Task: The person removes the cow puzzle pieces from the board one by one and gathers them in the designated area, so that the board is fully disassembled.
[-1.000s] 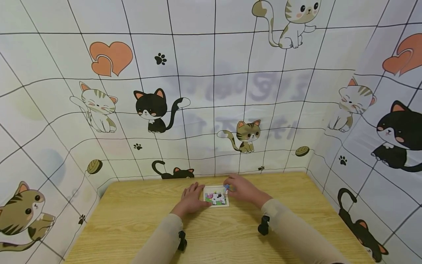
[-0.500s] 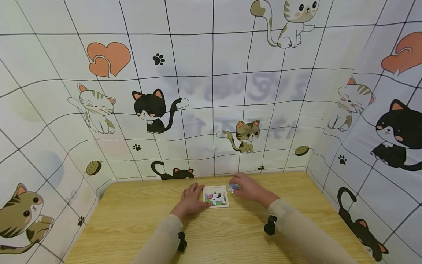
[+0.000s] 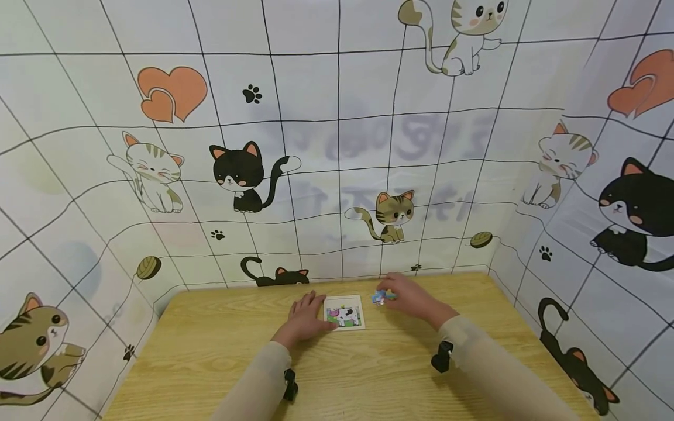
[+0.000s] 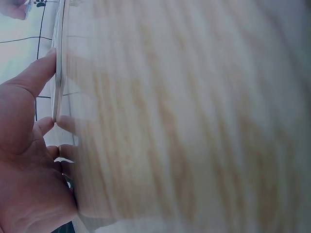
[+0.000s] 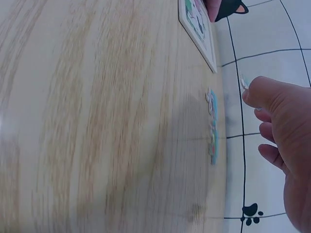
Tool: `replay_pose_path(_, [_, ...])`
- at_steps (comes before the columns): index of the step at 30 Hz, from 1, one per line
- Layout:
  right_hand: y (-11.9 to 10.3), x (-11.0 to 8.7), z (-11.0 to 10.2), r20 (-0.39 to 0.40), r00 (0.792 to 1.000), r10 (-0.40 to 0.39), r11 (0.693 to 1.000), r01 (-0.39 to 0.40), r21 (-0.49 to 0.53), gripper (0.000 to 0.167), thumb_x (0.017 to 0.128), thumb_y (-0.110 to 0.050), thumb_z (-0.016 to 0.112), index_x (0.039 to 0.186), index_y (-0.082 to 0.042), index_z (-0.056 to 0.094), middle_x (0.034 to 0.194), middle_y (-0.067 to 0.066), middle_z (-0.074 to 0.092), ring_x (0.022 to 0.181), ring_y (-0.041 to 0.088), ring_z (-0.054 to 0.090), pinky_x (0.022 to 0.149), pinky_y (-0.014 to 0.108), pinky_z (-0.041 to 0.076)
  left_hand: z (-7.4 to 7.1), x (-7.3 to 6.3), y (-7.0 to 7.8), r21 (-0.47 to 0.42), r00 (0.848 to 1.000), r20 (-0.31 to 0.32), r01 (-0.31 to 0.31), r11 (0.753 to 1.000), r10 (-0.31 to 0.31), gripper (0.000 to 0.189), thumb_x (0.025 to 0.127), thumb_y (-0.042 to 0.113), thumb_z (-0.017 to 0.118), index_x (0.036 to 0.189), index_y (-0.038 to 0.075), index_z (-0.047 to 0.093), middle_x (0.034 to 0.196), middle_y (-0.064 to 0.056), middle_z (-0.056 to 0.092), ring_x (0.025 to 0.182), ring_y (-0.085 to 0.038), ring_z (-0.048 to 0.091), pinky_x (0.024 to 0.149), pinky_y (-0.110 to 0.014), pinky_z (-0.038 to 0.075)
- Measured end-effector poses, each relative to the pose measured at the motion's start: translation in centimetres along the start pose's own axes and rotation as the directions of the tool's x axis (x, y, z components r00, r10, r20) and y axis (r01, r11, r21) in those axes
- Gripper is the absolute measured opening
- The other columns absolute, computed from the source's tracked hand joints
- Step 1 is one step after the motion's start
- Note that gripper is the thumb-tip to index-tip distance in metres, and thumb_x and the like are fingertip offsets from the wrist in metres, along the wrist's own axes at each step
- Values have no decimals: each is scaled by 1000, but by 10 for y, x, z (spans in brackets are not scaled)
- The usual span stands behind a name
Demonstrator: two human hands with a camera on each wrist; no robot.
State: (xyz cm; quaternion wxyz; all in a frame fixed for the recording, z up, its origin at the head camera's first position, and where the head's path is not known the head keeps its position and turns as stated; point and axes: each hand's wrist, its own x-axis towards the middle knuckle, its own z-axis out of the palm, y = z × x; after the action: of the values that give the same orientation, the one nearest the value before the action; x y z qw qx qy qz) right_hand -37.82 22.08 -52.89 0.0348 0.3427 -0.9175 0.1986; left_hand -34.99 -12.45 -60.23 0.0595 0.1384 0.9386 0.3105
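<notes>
A small white puzzle tray [image 3: 342, 300] with a cow picture [image 3: 345, 316] in it lies near the back of the table. My left hand [image 3: 302, 321] rests at its left side, fingers spread, the thumb touching the tray's near edge. To the right of the tray, my right hand [image 3: 411, 297] pinches a puzzle piece [image 5: 244, 82] between thumb and finger, above the table. Below it lie two puzzle pieces [image 5: 213, 104] side by side, bluish and flat. In the head view, blue pieces [image 3: 378, 297] show at the right fingertips; which one is held cannot be told there.
The wooden table [image 3: 358, 374] meets a cloth wall [image 3: 316, 245] printed with cats just behind the tray. Similar cloth hangs at both sides. Each wrist wears a small black camera [image 3: 441, 356].
My right hand has moved rightward, away from the tray's upper right corner, and blue puzzle pieces have come into view at its fingertips. The left hand and tray stay in place.
</notes>
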Motion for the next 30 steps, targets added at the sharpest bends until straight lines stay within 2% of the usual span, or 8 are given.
replay_pose_path(9, [11,-8,-8,-32,999,-42,999,41,-13,24,99,-5,80,123,-4,79,117,7,70,107,33,68,91,51,59,-1,1,-1,-12,1000,6,-4,1000,4,99,94,61,83,172,16,41,181,-22,22,166,-50,16,132,-72,4])
replay_pose_path(15, [17,-14,-13,-33,999,-32,999,32,-11,24,99,-5,82,123,-3,78,116,8,70,106,36,70,88,49,61,1,0,-2,-3,1000,-11,-28,1000,28,99,93,62,83,170,14,43,179,-24,24,164,-52,18,130,-74,8])
replay_pose_path(20, [24,-18,-17,-7,1000,19,1000,-19,-12,25,100,-5,83,124,-4,77,117,8,69,103,33,71,87,44,63,-11,-9,12,-35,1000,3,-13,999,13,96,94,51,86,169,8,44,178,-27,25,164,-53,18,131,-73,6])
replay_pose_path(23, [26,-20,-20,3,999,40,999,-40,0,24,100,-5,82,123,-3,78,115,8,69,101,31,71,85,44,62,-9,-8,10,-29,1000,4,-3,1000,3,96,95,53,85,170,10,43,179,-25,24,165,-51,18,132,-70,6])
replay_pose_path(27, [28,-20,-24,14,998,59,998,-59,12,22,100,-5,82,122,-2,79,112,8,70,101,31,70,85,46,62,2,1,-4,9,1000,-9,-12,1000,12,99,94,61,82,172,15,41,180,-23,23,165,-51,18,132,-70,8])
replay_pose_path(30, [31,-21,-26,30,997,77,997,-78,26,23,100,-5,82,122,-1,79,111,8,69,103,35,70,86,47,62,2,2,-5,-2,1000,-6,-17,1000,17,99,93,60,84,171,15,42,180,-23,23,165,-52,18,131,-72,7])
